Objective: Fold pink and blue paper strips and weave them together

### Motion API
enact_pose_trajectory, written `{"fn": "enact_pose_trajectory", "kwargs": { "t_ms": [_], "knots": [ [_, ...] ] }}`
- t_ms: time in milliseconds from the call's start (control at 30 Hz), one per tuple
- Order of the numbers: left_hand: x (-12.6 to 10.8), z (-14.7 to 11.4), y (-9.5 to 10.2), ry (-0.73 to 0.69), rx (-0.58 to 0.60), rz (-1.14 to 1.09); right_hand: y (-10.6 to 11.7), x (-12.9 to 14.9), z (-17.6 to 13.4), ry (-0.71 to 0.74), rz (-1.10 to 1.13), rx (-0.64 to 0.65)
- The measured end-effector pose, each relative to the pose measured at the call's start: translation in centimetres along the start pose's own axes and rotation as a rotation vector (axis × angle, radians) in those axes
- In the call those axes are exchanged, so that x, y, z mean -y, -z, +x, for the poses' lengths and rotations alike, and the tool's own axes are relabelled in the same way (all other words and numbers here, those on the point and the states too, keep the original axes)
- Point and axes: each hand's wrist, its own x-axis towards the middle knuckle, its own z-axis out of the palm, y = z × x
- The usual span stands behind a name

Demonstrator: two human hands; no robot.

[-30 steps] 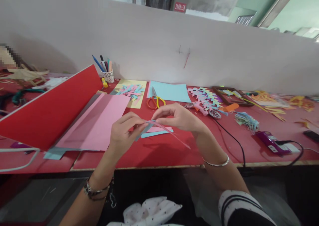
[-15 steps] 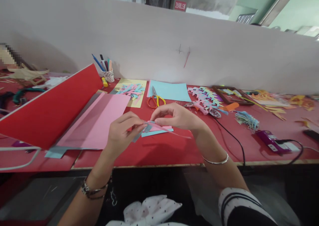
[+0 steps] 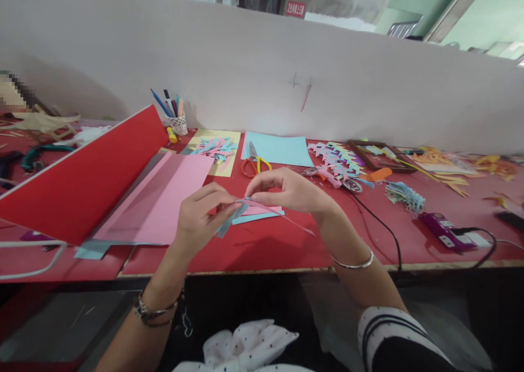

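Note:
Thin paper strips are pinched between both hands above the front of the red table. My left hand (image 3: 204,211) is closed on a blue paper strip (image 3: 230,220), which hangs down and leftward from the fingertips. My right hand (image 3: 282,190) closes thumb and finger on a pink paper strip (image 3: 289,217) whose long tail slants down to the right. Where the strips meet at my fingertips, the fingers partly hide them. Beneath the hands lie flat blue strips (image 3: 262,217) and pink strips on the table. Behind them rest scissors (image 3: 256,164) with red and yellow handles.
A pink sheet (image 3: 164,197) and a raised red board (image 3: 94,170) stand at left. A pen cup (image 3: 179,124), a pile of cut strips (image 3: 219,149) and a blue sheet (image 3: 282,151) are at the back. Rightward lie a glue gun (image 3: 329,176) and a purple power strip (image 3: 446,231).
The blue strip's hanging end has swung a little and shows more clearly. The pink tail now droops slightly lower. Both hands stay nearly in place, still pinching.

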Motion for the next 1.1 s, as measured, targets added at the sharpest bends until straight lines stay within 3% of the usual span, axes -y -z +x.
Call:
{"fn": "enact_pose_trajectory", "kwargs": {
  "t_ms": [367,633,1100],
  "knots": [
    [-0.1,0.0,0.0,-0.003,0.000,0.010,-0.3,0.3,-0.1,-0.038,-0.024,-0.017],
    [-0.2,0.1,-0.1,0.046,-0.002,0.035,-0.6,0.7,-0.6,-0.013,-0.157,-0.065],
    [0.0,0.3,-0.2,0.141,0.043,0.039,-2.8,1.2,-0.7,-0.084,-0.806,-0.122]
  ]
}}
